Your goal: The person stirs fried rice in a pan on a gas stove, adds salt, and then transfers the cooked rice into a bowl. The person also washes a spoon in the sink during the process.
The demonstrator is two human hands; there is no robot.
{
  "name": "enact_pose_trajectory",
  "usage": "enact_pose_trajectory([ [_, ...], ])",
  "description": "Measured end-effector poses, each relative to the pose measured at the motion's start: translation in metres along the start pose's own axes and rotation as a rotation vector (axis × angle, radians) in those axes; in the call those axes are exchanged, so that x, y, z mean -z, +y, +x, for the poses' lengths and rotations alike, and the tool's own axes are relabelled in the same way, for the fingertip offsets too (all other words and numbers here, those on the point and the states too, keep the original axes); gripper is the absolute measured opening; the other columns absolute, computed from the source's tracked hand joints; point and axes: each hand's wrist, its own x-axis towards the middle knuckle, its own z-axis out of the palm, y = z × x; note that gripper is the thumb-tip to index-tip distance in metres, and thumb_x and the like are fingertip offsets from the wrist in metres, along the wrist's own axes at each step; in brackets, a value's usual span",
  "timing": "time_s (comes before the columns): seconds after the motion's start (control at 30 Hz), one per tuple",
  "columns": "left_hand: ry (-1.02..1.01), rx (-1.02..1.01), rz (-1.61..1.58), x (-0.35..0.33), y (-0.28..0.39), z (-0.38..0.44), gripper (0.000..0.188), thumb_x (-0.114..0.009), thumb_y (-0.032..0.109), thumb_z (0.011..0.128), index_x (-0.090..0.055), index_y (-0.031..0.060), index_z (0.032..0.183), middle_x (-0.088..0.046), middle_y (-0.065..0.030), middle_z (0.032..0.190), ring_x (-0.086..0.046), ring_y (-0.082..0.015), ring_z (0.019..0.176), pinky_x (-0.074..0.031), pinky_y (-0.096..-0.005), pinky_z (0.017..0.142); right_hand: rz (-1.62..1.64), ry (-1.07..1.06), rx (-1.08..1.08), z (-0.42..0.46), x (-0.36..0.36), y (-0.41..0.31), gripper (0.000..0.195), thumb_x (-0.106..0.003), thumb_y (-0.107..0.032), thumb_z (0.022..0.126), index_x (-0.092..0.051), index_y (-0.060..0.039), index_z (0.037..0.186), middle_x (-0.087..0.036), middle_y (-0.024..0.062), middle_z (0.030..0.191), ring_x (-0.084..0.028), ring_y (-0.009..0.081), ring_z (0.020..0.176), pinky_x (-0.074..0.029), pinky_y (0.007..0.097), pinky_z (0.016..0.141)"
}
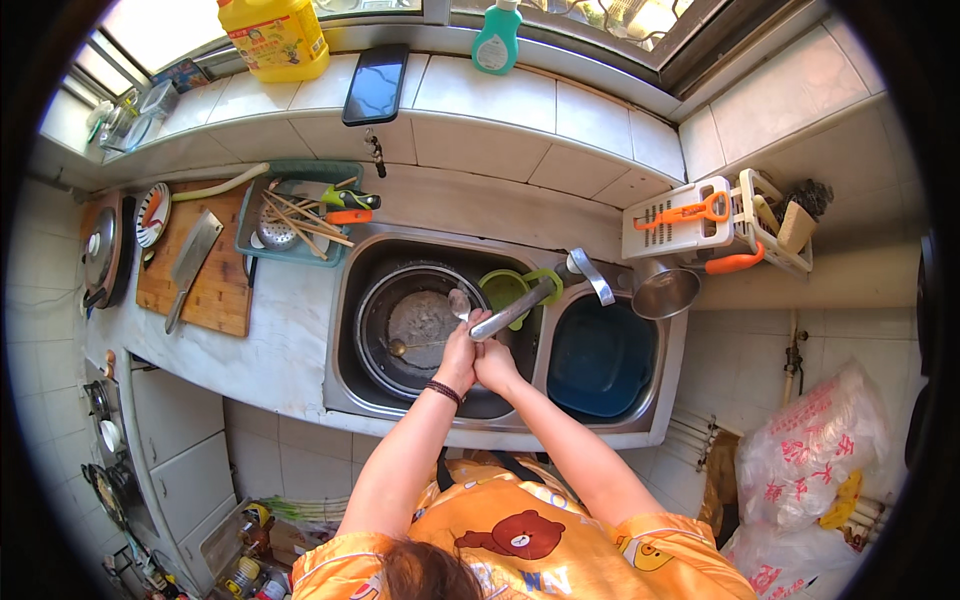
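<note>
Both of my hands meet beneath the spout of the chrome faucet [517, 309], over the right side of a metal pot [369, 352] in the left sink basin. My left hand [459, 356] is at a metal spoon [459, 303], whose bowl points up and away from me; the spout partly covers the fingers. My right hand [495, 364] presses against the left one, its fingers curled, and whether it also grips the spoon's handle is hidden. Inside the pot lies cloudy water, with a small golden spoon [397, 347] in it. A green plastic strainer [504, 289] sits right behind the pot.
A blue basin [600, 360] fills the right sink. Left stand a teal basket [289, 253] of chopsticks and utensils, and a cutting board [225, 319] with a cleaver [196, 251]. A metal ladle [666, 294] and a white rack [675, 240] are at the right. A phone [375, 86] lies on the ledge.
</note>
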Motion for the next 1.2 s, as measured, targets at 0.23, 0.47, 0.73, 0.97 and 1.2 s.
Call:
enact_pose_trajectory([
  [0.23,-0.014,0.074,0.027,0.017,0.012,-0.010,0.049,-0.033,0.037,0.097,-0.040,0.0030,0.131,-0.053,-0.0149,0.120,-0.052,-0.0238,0.108,-0.041,-0.0359,0.095,1.047,-0.164,-0.021,0.022,-0.018,0.008,0.019,-0.052,-0.018,0.088,-0.059,-0.0047,0.100,-0.064,0.0148,0.099,-0.061,0.0308,0.093,-0.050,0.0434,0.074],
  [0.47,-0.193,0.127,-0.545,0.042,0.004,0.013,0.040,-0.038,0.042,0.092,-0.055,0.0056,0.100,-0.060,-0.0169,0.103,-0.057,-0.0280,0.096,-0.046,-0.0403,0.089,1.731,-0.296,0.011,0.018,-0.032,-0.036,0.027,-0.052,-0.005,0.087,-0.042,0.0051,0.110,-0.050,0.0256,0.119,-0.049,0.0314,0.116,-0.038,0.0356,0.103],
  [0.73,0.015,0.213,-0.240,0.010,-0.007,0.006,0.026,-0.047,0.030,0.092,-0.055,0.0061,0.097,-0.060,-0.0089,0.085,-0.058,-0.0238,0.078,-0.049,-0.0368,0.071,0.965,0.113,0.278,0.039,-0.033,-0.015,0.051,-0.039,-0.018,0.096,-0.011,-0.0084,0.138,-0.053,0.0236,0.106,-0.059,0.0301,0.100,-0.045,0.0335,0.089],
  [0.97,-0.113,-0.128,-0.246,0.049,-0.025,0.065,0.038,-0.045,0.020,0.094,-0.041,-0.0007,0.126,-0.045,-0.0141,0.129,-0.044,-0.0235,0.120,-0.036,-0.0354,0.102,0.373,0.313,0.628,0.006,-0.041,-0.008,0.045,-0.041,0.003,0.089,-0.049,-0.0143,0.130,-0.029,0.0153,0.144,-0.035,0.0286,0.129,-0.022,0.0362,0.108],
  [1.2,-0.149,-0.022,-0.179,0.008,0.003,0.006,0.050,-0.048,0.012,0.092,-0.030,0.0041,0.137,-0.042,-0.0121,0.133,-0.042,-0.0215,0.121,-0.036,-0.0327,0.100,0.417,0.091,0.508,0.034,-0.018,0.012,0.051,-0.042,-0.002,0.091,-0.030,-0.0079,0.140,-0.041,0.0158,0.136,-0.041,0.0261,0.123,-0.028,0.0335,0.105],
])
